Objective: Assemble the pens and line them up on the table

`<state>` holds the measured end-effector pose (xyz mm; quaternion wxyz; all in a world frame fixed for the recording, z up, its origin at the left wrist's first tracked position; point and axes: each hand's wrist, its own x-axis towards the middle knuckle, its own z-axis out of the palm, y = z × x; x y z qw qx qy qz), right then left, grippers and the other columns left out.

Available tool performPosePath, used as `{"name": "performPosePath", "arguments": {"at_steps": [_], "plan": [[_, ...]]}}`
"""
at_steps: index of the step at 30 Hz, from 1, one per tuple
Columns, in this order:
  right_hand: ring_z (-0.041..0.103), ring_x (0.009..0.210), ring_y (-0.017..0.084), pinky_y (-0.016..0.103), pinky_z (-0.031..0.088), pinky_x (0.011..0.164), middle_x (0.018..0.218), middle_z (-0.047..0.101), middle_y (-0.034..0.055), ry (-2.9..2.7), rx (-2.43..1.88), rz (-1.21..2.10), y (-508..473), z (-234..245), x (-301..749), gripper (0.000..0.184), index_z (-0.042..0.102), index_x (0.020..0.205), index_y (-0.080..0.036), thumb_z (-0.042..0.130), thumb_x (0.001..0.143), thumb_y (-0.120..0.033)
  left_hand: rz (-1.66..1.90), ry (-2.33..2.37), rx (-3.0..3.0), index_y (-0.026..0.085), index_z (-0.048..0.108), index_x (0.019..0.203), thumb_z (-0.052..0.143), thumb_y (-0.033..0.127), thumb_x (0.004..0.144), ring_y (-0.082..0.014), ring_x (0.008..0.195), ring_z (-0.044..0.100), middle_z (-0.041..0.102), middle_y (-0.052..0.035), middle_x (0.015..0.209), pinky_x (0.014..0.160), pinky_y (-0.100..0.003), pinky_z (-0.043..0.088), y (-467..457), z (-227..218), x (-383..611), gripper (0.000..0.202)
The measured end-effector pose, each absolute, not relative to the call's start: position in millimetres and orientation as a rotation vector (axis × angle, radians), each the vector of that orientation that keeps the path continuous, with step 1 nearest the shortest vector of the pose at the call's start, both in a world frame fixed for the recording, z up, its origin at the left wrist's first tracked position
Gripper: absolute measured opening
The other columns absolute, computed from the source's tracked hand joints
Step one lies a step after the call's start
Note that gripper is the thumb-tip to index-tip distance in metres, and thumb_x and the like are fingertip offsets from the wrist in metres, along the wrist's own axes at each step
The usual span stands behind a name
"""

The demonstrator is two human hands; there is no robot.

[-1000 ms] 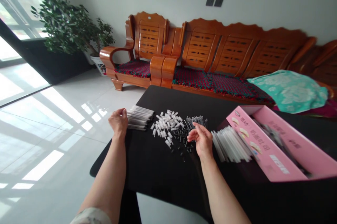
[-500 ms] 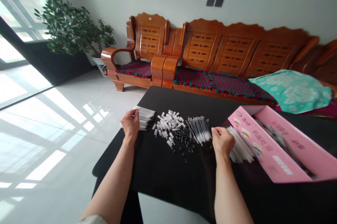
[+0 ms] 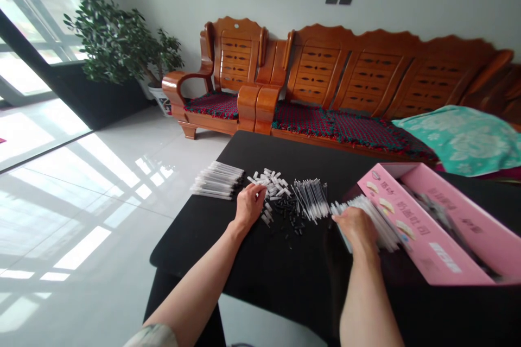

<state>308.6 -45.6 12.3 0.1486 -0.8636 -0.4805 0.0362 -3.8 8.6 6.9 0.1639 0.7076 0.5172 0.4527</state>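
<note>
My left hand (image 3: 249, 207) reaches into the pile of short white pen caps (image 3: 277, 187), its thumb and fingertips pinched together. Whether a cap is between them is hidden. My right hand (image 3: 357, 227) is closed at the near end of the clear pen barrels (image 3: 385, 227), and one barrel (image 3: 345, 239) shows under its fingers. Between the hands lie small black plugs (image 3: 290, 214) and a row of dark-tipped pen refills (image 3: 311, 199). To the left of the caps, assembled-looking white pens (image 3: 217, 180) with black ends lie side by side.
A pink open box (image 3: 423, 227) with dark, unclear pieces inside stands at the right of the black table (image 3: 268, 276). Behind the table are a wooden sofa (image 3: 321, 67) and a turquoise cloth (image 3: 464, 138). A potted plant (image 3: 122, 43) stands by the glass door.
My left hand has moved right, from the row of white pens to the cap pile. My right hand has shifted right onto the clear barrels. The view has turned slightly.
</note>
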Motion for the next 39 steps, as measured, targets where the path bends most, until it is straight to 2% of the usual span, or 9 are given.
{"name": "performPosePath", "arguments": {"at_steps": [3,5,8,11,18,23,28,34,39], "plan": [[0.059,0.05,0.022,0.03,0.035,0.046,0.06,0.068,0.0083,-1.271,-2.238,0.186,-41.9,11.8,302.8,0.024,0.066,0.059,-0.021,0.073,0.061,-0.044,1.244,1.458,2.031,0.019,0.073,0.09,0.055,0.025,0.091,-0.0106,0.06,0.055,0.064,-0.0028,0.077,0.062,-0.021,0.041,6.3,7.0,-3.4,0.019],[0.054,0.045,0.017,0.028,0.035,0.044,0.054,0.063,0.0031,-1.099,-1.902,0.344,-39.0,14.4,290.6,0.026,0.066,0.066,-0.019,0.071,0.065,-0.045,1.202,1.451,2.045,0.019,0.073,0.094,0.056,0.023,0.089,-0.01,0.062,0.055,0.064,-0.0023,0.08,0.064,-0.021,0.042,4.6,7.8,-3.0,0.017],[0.036,0.03,0.009,0.023,0.024,0.033,0.039,0.046,-0.0075,-0.765,-1.41,0.678,-35.2,18.3,263.8,0.027,0.062,0.073,-0.019,0.07,0.069,-0.045,1.13,1.434,2.081,0.02,0.072,0.098,0.058,0.021,0.088,-0.0091,0.061,0.053,0.065,-0.0014,0.083,0.064,-0.021,0.042,1.8,10.3,-1.9,0.017],[0.041,0.028,0.009,0.02,0.024,0.028,0.041,0.049,-0.0068,-0.63,-1.196,0.923,-32.9,19.7,240.3,0.025,0.063,0.073,-0.017,0.072,0.067,-0.039,1.011,1.372,2.172,0.021,0.072,0.098,0.06,0.022,0.087,-0.0098,0.063,0.054,0.066,-0.0014,0.089,0.064,-0.022,0.042,-1.9,14.3,-0.5,0.016],[0.05,0.029,0.012,0.019,0.03,0.026,0.042,0.056,-0.0044,-0.6,-1.056,0.934,-30.2,14.3,233.2,0.02,0.065,0.075,-0.015,0.069,0.07,-0.034,0.645,1.35,2.39,0.024,0.071,0.096,0.066,0.03,0.083,-0.0157,0.079,0.062,0.066,-0.0011,0.097,0.067,-0.024,0.042,-8.8,18.6,2.4,0.015],[0.049,0.029,0.012,0.02,0.03,0.026,0.041,0.055,-0.0044,-0.583,-1.04,0.943,-29.5,13.2,233.8,0.019,0.065,0.073,-0.015,0.069,0.069,-0.033,0.588,1.339,2.445,0.025,0.07,0.093,0.068,0.033,0.081,-0.0162,0.078,0.063,0.067,0.0001,0.096,0.065,-0.024,0.04,-7.5,14.6,5.6,0.015],[0.049,0.028,0.013,0.02,0.031,0.025,0.041,0.055,-0.0041,-0.572,-1.044,0.965,-29.2,14.7,228.9,0.019,0.064,0.072,-0.015,0.07,0.068,-0.033,0.668,1.312,2.405,0.023,0.07,0.091,0.064,0.032,0.085,-0.0154,0.076,0.062,0.066,-0.001,0.091,0.067,-0.024,0.041,-6.9,11.1,6.8,0.012],[0.051,0.029,0.013,0.021,0.034,0.025,0.041,0.056,-0.0041,-0.583,-1.022,0.975,-30.2,15.2,229.5,0.019,0.064,0.072,-0.015,0.07,0.069,-0.033,0.934,1.146,2.146,0.019,0.071,0.091,0.063,0.02,0.081,-0.0104,0.062,0.057,0.067,-0.0005,0.079,0.064,-0.022,0.043,-5.7,12.5,5.4,0.014],[0.06,0.036,0.016,0.024,0.046,0.031,0.049,0.065,-0.0003,-0.649,-0.956,1.014,-32.6,16.6,225.8,0.018,0.064,0.075,-0.016,0.072,0.071,-0.031,1.018,1.022,1.71,0.015,0.07,0.091,0.063,0.02,0.077,-0.011,0.056,0.059,0.065,0.0,0.069,0.055,-0.021,0.045,-1.5,9.6,6.9,0.016]]}}
